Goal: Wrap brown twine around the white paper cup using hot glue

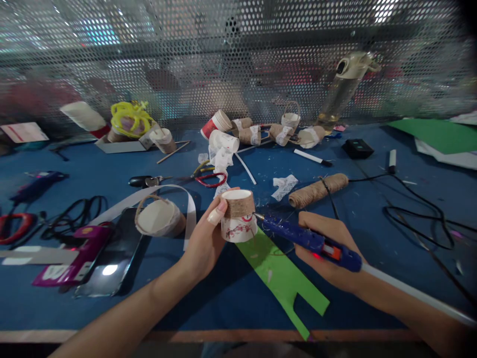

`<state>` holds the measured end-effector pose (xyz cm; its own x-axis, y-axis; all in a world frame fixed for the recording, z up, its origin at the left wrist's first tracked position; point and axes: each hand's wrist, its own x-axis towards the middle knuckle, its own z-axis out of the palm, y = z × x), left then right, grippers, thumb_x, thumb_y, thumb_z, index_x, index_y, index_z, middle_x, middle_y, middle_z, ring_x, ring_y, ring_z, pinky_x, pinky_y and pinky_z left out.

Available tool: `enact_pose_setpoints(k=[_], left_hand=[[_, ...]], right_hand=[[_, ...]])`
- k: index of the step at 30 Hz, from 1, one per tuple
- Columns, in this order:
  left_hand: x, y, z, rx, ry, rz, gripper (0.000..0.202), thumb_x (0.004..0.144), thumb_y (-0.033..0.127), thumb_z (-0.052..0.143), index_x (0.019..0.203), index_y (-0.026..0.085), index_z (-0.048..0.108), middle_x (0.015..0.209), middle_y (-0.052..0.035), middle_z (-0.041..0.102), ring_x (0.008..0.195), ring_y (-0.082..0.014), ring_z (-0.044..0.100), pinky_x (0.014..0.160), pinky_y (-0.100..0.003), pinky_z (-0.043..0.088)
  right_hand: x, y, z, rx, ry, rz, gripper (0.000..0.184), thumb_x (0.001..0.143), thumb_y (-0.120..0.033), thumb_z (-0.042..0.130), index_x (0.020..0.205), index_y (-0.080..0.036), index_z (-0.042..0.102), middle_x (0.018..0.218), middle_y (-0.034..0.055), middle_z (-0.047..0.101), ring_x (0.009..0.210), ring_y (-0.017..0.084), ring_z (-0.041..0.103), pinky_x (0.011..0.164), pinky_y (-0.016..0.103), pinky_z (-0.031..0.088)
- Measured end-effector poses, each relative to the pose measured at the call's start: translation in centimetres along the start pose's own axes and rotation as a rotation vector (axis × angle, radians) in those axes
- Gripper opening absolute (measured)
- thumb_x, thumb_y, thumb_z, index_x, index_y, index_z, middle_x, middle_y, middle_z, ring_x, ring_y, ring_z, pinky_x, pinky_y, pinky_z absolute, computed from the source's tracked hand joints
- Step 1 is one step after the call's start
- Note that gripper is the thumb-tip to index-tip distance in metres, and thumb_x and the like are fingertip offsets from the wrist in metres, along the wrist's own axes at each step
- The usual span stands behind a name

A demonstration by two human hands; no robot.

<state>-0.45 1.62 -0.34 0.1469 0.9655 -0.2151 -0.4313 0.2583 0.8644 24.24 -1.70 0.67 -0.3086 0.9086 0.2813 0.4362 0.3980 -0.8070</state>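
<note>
In my left hand (206,238) is a small paper cup (240,229), gripped by its side. Brown twine covers the cup's upper half, while a printed red branch pattern shows on the white lower half. My right hand (328,248) is wrapped round a blue glue gun (309,236) with a glue stick (410,286) running out of its back. The gun's nozzle is at the cup's right side, close to the lower edge of the twine; whether it touches I cannot tell. Beneath the cup lies a green cut sheet (279,273).
A twine roll (318,190) and lace piece (284,186) lie beyond my right hand. Left are a twine-handled cup (160,219), a phone (112,258) and red-handled scissors (17,227). Small twine-wrapped cups (279,133) and a tall bottle (343,92) stand by the mesh screen (186,64). A black cable (421,199) trails right.
</note>
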Motion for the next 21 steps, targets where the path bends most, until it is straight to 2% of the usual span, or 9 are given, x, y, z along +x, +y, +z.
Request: enact_pose_setpoints(k=[5, 15, 21], left_hand=[[-0.03, 0.24, 0.28, -0.012, 0.002, -0.011, 0.045, 0.092, 0.053, 0.069, 0.122, 0.020, 0.074, 0.109, -0.0094, 0.078, 0.109, -0.0308, 0.070, 0.097, -0.042, 0.054], [-0.16, -0.04, 0.21, -0.050, -0.025, -0.015, 0.043, 0.094, 0.047, 0.069, 0.129, 0.022, 0.073, 0.123, -0.0079, 0.076, 0.121, -0.0312, 0.066, 0.104, -0.042, 0.051], [0.01, 0.30, 0.17, -0.049, 0.002, 0.007, 0.038, 0.091, 0.047, 0.071, 0.119, 0.021, 0.076, 0.121, -0.0064, 0.077, 0.121, -0.0306, 0.066, 0.102, -0.039, 0.053]], right_hand=[[0.05, -0.11, 0.11, 0.000, 0.002, 0.023, 0.027, 0.080, -0.010, 0.060, 0.071, -0.023, 0.038, 0.064, -0.0063, 0.042, 0.053, 0.010, 0.041, 0.052, 0.027, 0.029], [-0.15, -0.37, 0.21, 0.000, -0.028, 0.001, 0.028, 0.081, -0.015, 0.062, 0.070, -0.024, 0.038, 0.066, -0.0064, 0.041, 0.056, 0.011, 0.040, 0.054, 0.027, 0.029], [-0.02, -0.01, 0.28, 0.000, -0.020, 0.023, 0.025, 0.080, -0.012, 0.061, 0.071, -0.023, 0.041, 0.064, -0.0068, 0.042, 0.054, 0.010, 0.041, 0.053, 0.026, 0.030]])
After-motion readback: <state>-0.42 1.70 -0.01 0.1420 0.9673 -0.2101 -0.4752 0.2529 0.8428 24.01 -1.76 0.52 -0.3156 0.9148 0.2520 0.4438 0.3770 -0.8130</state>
